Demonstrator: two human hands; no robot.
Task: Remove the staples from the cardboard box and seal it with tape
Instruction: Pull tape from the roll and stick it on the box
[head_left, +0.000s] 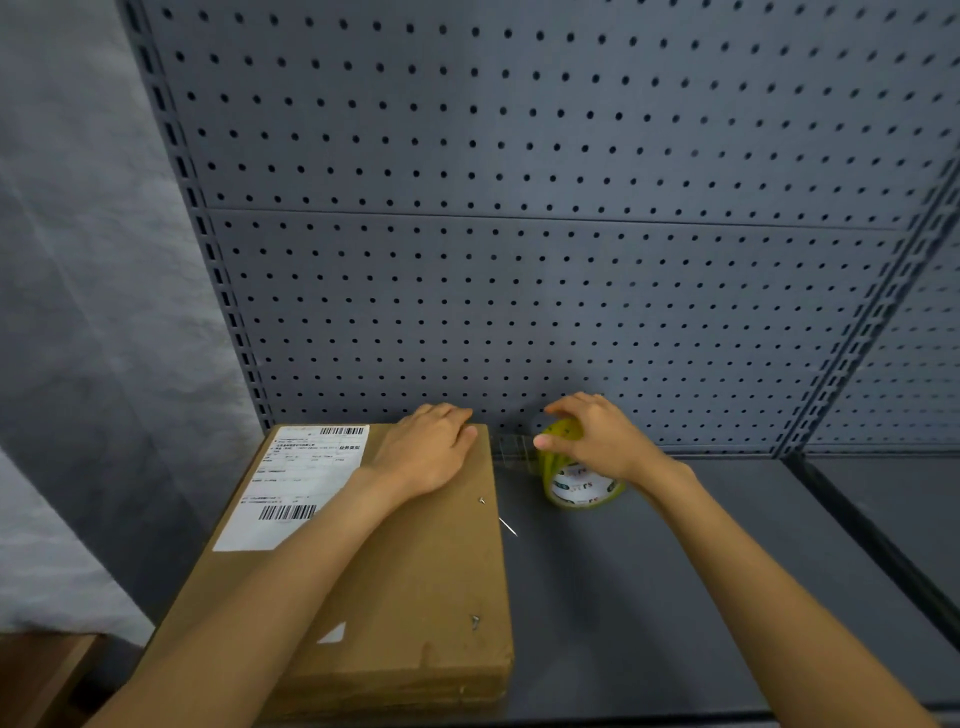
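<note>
A flat brown cardboard box (415, 561) with a white shipping label (301, 483) lies on the grey shelf. My left hand (426, 449) rests palm down on the box's far right corner, fingers together. My right hand (597, 436) grips a yellowish roll of clear tape (576, 478) standing just right of the box. A short strip of clear tape (511, 449) stretches from the roll toward the box's corner. Two bent staples show on the box top, one near the right edge (481, 500) and one nearer to me (475, 621). A thin metal pin (508, 526) lies on the shelf beside the box.
The grey shelf surface (701, 571) extends to the right of the box. A grey pegboard back panel (519, 260) rises right behind the box and the roll. A slotted upright (852, 364) divides it from the neighbouring bay. A wooden surface (41, 670) shows at lower left.
</note>
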